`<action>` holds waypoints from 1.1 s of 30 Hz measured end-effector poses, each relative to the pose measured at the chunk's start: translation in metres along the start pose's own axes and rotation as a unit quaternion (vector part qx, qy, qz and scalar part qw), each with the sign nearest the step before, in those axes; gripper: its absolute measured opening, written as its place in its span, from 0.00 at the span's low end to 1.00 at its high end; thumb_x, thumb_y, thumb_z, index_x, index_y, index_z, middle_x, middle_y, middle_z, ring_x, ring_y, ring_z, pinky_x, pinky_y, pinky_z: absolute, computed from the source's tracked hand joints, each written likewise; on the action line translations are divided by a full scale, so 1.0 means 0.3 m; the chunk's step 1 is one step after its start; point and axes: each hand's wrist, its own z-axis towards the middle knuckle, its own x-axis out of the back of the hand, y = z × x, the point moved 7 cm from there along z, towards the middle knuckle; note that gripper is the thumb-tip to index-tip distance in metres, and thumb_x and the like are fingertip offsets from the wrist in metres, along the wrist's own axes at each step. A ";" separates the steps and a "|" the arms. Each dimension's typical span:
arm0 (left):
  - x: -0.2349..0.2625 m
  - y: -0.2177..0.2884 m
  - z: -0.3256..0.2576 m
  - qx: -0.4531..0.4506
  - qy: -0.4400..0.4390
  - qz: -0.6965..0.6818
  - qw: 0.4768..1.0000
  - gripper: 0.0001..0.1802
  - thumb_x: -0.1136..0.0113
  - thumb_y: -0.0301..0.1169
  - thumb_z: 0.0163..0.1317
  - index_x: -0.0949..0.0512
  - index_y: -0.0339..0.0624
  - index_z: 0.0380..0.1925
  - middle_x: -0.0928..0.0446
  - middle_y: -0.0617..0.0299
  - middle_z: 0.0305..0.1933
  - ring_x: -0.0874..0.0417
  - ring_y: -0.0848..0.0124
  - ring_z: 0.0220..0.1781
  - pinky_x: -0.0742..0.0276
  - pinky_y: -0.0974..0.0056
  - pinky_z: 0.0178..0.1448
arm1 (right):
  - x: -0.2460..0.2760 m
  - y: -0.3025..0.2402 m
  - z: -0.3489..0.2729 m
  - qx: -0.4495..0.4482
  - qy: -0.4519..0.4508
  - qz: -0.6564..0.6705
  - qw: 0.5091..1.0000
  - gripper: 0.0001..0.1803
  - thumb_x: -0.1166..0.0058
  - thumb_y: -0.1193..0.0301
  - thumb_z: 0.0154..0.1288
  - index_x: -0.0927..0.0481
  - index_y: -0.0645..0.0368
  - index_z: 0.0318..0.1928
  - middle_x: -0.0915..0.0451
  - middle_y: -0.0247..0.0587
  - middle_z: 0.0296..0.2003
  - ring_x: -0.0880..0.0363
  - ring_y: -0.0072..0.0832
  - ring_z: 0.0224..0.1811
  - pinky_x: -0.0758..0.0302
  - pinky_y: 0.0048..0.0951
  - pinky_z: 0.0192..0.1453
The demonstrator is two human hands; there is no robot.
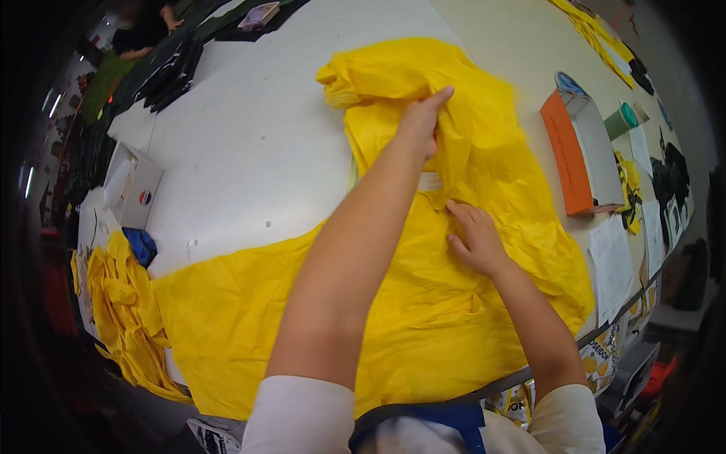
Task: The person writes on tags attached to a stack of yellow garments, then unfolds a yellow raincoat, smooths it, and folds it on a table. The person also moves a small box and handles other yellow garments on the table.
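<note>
A large yellow garment [393,333] of thin, creased, waterproof-looking fabric is spread over the table in front of me. My left hand [425,125] reaches across its upper part and is closed on a raised fold, thumb extended and the other fingers mostly hidden. Below it, my right hand [478,238] rests on the fabric with index finger and thumb apart. That index fingertip touches an edge beside a small whitish patch [429,181]. A gathered end of the garment [333,87] lies at the far side.
A bunched yellow heap [125,310] lies at left, near a white box [140,189] and blue cloth [141,246]. Right are an orange-sided box [567,155], green roll [622,119] and papers [610,261]. Black folded items [170,76] lie far left; a person [140,30] stands beyond.
</note>
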 end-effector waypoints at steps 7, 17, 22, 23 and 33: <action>-0.117 0.112 -0.470 0.065 -0.290 0.673 0.677 0.30 0.37 0.26 0.53 0.30 0.41 0.59 0.29 0.57 0.62 0.32 0.63 0.66 0.40 0.61 0.70 | -0.043 0.167 -0.006 -0.101 -0.095 -0.093 0.986 0.26 0.48 0.68 0.56 0.29 0.54 0.58 0.27 0.48 0.54 0.33 0.46 0.58 0.38 0.43 0.64; 0.445 0.021 -0.792 -0.016 -0.303 0.917 0.259 0.22 0.46 0.28 0.58 0.22 0.65 0.52 0.39 0.69 0.71 0.41 0.64 0.73 0.43 0.51 0.71 | -0.020 0.015 -0.133 0.010 -0.023 -0.067 0.997 0.24 0.46 0.64 0.58 0.28 0.53 0.56 0.26 0.48 0.53 0.30 0.45 0.57 0.34 0.43 0.61; 0.393 0.000 -0.657 -0.041 -0.104 0.863 0.492 0.17 0.43 0.34 0.59 0.22 0.49 0.49 0.24 0.56 0.51 0.24 0.58 0.54 0.30 0.54 0.59 | 0.117 -0.100 -0.396 0.007 -0.231 -0.040 0.972 0.20 0.38 0.68 0.54 0.23 0.53 0.49 0.24 0.45 0.51 0.25 0.44 0.52 0.30 0.43 0.57; 0.322 0.004 -0.642 -0.146 -0.060 0.816 0.556 0.17 0.43 0.35 0.59 0.22 0.46 0.48 0.22 0.54 0.46 0.23 0.57 0.50 0.29 0.54 0.56 | 0.216 -0.075 -0.402 0.010 -0.102 -0.067 0.992 0.20 0.37 0.72 0.50 0.23 0.54 0.47 0.24 0.45 0.49 0.26 0.44 0.52 0.31 0.42 0.58; 0.123 -0.049 -0.249 -0.086 0.089 0.670 0.732 0.15 0.47 0.41 0.65 0.24 0.39 0.38 0.21 0.47 0.40 0.21 0.49 0.44 0.26 0.49 0.47 | 0.454 0.195 -0.411 0.036 0.106 -0.271 0.956 0.04 0.49 0.79 0.49 0.28 0.57 0.26 0.31 0.39 0.31 0.30 0.41 0.39 0.32 0.37 0.46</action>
